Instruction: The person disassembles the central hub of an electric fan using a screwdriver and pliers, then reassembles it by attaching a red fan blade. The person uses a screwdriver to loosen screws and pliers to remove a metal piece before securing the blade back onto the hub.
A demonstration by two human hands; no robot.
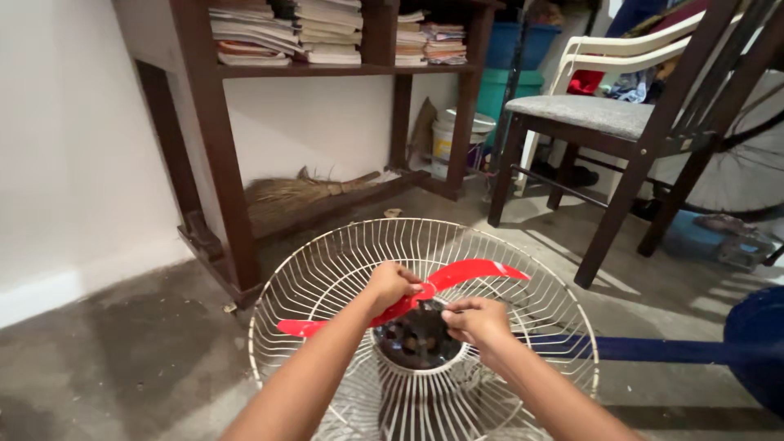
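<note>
Bare grey concrete floor point(122, 359) runs under everything I see from the head camera, with a dark wooden shelf unit point(229, 147) stacked with papers against the white wall, a straw broom point(302, 192) lying beneath it, and a dark wooden chair with a grey padded seat point(592, 114) off to my right. A blue metal fan stand point(678, 351) stretches across the floor on that same side.

Down in front of me sits the round white wire fan guard point(327, 269), lying face up, and inside it the red plastic fan blade point(478, 271) rests over the dark motor hub point(416, 339) at the centre.

My left hand point(392, 283) is closed around the red blade close to its middle, where the blades meet. My right hand point(478, 318) is pinched narrow at the hub, fingertips together on something small there; I cannot tell what piece it grips.

I judge the blade to be light and thin, stiff near its centre but springy toward the tips, and likely to crack if levered by an outer edge. Its smooth plastic looks slippery, so the thick central boss seems the safest hold. The wire guard looks light and slightly flexible, apt to shift on the concrete.
</note>
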